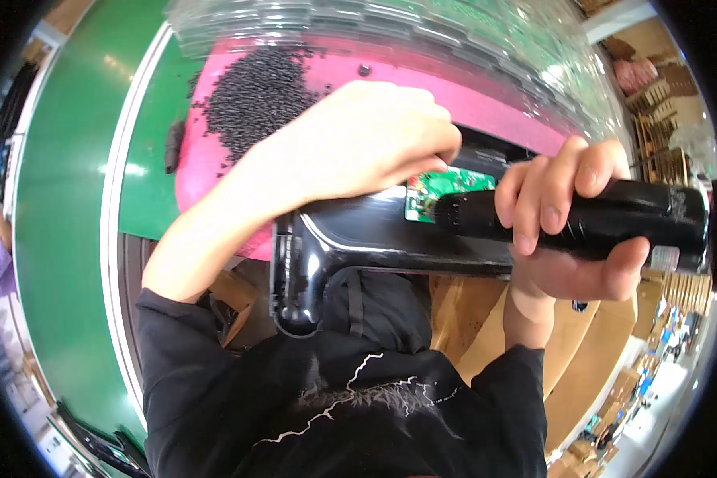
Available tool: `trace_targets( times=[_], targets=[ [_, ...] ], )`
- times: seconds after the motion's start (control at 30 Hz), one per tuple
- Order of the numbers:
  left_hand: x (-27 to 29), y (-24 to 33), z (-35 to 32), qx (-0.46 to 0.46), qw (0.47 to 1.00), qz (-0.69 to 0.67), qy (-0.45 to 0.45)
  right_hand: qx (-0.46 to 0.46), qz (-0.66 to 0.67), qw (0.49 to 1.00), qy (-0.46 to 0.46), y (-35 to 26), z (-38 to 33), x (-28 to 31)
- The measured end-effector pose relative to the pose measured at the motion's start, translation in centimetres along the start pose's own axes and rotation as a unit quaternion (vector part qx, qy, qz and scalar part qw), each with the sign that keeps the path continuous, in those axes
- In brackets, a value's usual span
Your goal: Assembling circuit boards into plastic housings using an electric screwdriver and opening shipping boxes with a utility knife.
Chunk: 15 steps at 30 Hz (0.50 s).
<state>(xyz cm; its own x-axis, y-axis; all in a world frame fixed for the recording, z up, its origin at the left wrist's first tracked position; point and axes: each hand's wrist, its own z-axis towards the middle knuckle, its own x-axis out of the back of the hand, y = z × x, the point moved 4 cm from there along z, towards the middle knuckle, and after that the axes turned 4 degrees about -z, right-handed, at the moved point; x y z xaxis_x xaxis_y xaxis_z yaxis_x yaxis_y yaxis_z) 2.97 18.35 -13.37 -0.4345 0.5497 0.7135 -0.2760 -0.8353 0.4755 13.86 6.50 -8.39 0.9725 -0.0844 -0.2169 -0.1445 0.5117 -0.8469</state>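
The green board (460, 182) sits in the black housing (366, 227), uncovered as yet; our right fingers (556, 191) grip a black cylinder (657, 211); whether our left fingers (440, 142) hold anything, we cannot tell.

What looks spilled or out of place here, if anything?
The small black pieces stand out: they lie in a loose heap on the pink mat, with strays around the edge and one larger dark piece apart. It resembles a spill, but may be deliberate. No damage shows on the visible part of the green circuit board.
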Motion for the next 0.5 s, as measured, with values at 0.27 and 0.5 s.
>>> trace_targets(
  times=[0.27,0.5],
  targets=[
    [0.1,1.1,-0.1,-0.033,0.998,0.008,0.052,-0.057,0.038,0.997,-0.042,0.6,0.0,-2.8],
    [1.5,1.1,-0.5,0.007,0.998,0.042,0.054,-0.094,-0.035,0.995,-0.007,0.5,0.5,-4.0]
  ],
)
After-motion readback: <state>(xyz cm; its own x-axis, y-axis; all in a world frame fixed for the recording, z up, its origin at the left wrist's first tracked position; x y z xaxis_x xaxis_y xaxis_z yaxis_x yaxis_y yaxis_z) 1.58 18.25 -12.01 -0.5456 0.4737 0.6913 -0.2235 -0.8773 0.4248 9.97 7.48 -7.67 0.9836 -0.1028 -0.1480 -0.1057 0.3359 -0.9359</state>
